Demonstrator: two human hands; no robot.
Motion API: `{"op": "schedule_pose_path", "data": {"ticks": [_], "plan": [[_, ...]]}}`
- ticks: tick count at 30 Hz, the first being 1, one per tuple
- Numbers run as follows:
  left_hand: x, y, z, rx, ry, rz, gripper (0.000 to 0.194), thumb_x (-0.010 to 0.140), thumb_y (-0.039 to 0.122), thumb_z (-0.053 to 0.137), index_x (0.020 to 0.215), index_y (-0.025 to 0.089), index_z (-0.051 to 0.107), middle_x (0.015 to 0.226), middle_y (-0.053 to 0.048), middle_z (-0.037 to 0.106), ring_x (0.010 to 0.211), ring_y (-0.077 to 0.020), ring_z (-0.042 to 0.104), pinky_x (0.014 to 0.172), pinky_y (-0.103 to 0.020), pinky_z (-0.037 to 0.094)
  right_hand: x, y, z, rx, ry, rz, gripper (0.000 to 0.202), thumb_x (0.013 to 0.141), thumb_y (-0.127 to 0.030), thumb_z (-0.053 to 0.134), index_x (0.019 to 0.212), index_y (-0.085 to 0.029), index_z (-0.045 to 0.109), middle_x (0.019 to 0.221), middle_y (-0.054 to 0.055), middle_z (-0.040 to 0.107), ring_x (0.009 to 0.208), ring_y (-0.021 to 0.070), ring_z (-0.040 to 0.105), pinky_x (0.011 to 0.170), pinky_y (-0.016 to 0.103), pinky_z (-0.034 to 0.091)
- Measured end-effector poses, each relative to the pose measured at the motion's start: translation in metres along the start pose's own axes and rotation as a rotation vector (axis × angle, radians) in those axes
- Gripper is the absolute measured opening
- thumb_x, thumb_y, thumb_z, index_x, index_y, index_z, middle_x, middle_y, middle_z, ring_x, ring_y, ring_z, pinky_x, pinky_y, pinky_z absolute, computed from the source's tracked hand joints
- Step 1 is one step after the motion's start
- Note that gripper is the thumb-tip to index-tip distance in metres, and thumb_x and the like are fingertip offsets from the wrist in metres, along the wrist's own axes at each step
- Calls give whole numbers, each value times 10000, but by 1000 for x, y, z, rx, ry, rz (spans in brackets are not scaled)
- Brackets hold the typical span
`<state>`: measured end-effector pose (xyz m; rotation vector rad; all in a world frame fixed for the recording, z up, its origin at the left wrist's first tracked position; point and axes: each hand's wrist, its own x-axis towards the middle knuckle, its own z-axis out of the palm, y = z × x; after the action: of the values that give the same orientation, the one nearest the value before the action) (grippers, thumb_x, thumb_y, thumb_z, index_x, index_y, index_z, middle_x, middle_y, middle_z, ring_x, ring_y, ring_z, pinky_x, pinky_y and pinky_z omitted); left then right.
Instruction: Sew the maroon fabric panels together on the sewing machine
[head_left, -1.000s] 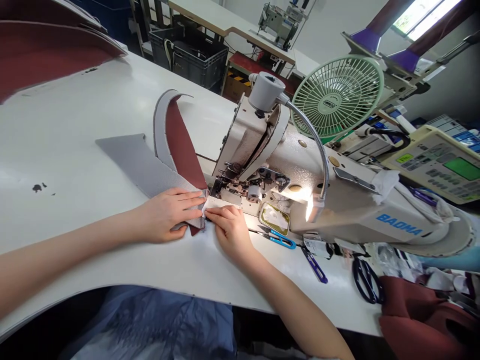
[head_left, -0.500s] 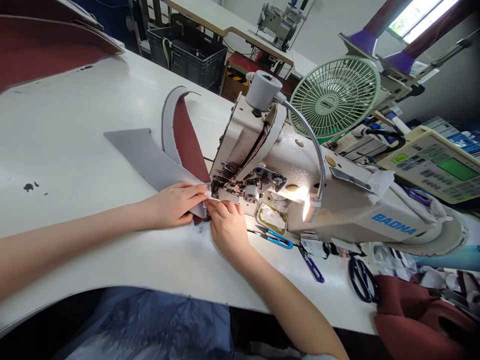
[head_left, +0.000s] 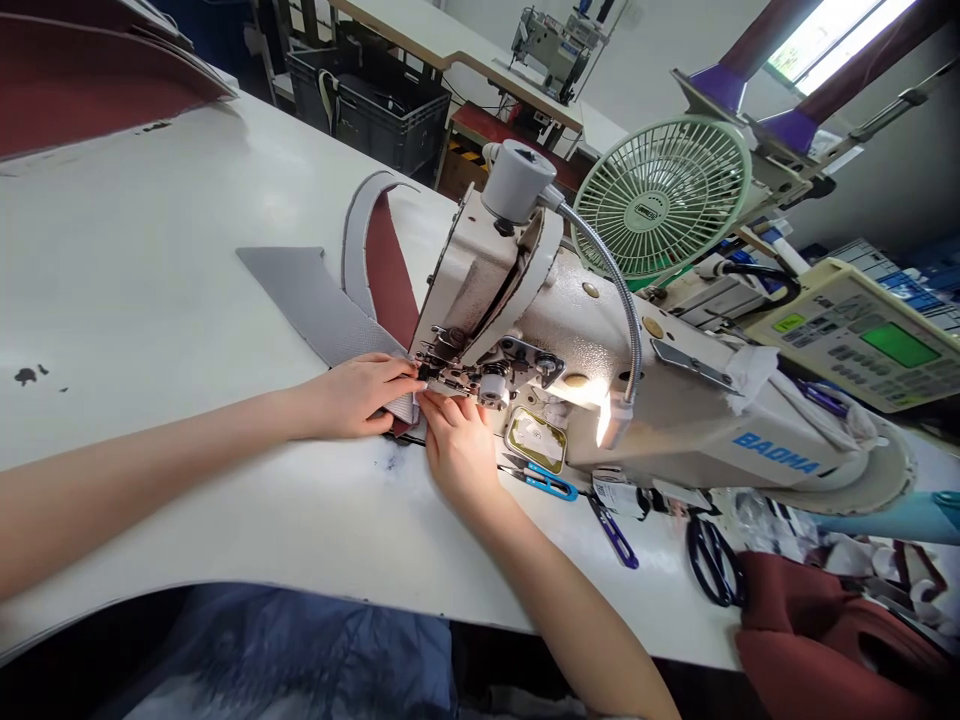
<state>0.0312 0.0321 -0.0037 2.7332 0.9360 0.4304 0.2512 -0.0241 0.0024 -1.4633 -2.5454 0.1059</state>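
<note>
A grey fabric piece [head_left: 300, 300] with a maroon underside [head_left: 390, 270] lies on the white table, its edge running under the presser foot area of the sewing machine [head_left: 450, 290]. From the left, my left hand [head_left: 360, 396] grips the fabric just before the foot, thumb below and fingers pressed together on top. My right hand [head_left: 461, 440] is curled on the near side of the foot, its fingertips closed at the fabric's edge. The two hands almost meet there. The needle itself is hidden. A strip of the fabric curls upright behind the flat part.
Blue thread snips [head_left: 551, 482], purple snips [head_left: 619, 535] and black-handled scissors [head_left: 716, 562] lie right of my right hand, near a small tin tray [head_left: 536, 440]. A lit lamp [head_left: 615, 420] hangs by the machine arm. Maroon pieces [head_left: 817, 620] are at the lower right.
The fabric has shifted right and slightly turned at the machine, its far tip included. My left hand has moved a little right with it. My right hand stays by the foot.
</note>
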Motion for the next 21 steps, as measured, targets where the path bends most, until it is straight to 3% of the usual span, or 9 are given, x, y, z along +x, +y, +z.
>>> {"op": "schedule_pose_path", "data": {"ticks": [6,10,15,21], "plan": [[-3,5,-3,41,94,80,440,875,435,645,1213,157,603,1254,-117,654,1221,-279,600,1074,-423,425,2,1,1,-1,0,41,430,992,-160,482,1410,-186,575,1409,76,624,1150,264,559,934,420,418],[-10,14,3,134,215,183,145,924,200,577,1055,186,638,1112,-65,718,1228,-240,610,988,-372,452,-2,-2,0,45,53,26,359,998,-179,503,1339,-173,617,1350,75,660,1132,244,574,926,400,413],[-14,18,12,245,339,261,188,965,86,495,948,162,666,1028,-69,732,1174,-215,643,920,-330,494,-8,-11,0,47,116,-37,254,1007,-186,501,1185,-171,682,1206,78,716,1034,224,595,877,377,419],[-9,12,10,185,301,261,264,978,51,427,921,156,663,1057,-74,721,1078,-183,667,931,-319,496,-6,-12,6,-76,89,-108,255,979,-150,514,1169,-157,683,1200,89,711,986,233,572,832,389,429]]}}
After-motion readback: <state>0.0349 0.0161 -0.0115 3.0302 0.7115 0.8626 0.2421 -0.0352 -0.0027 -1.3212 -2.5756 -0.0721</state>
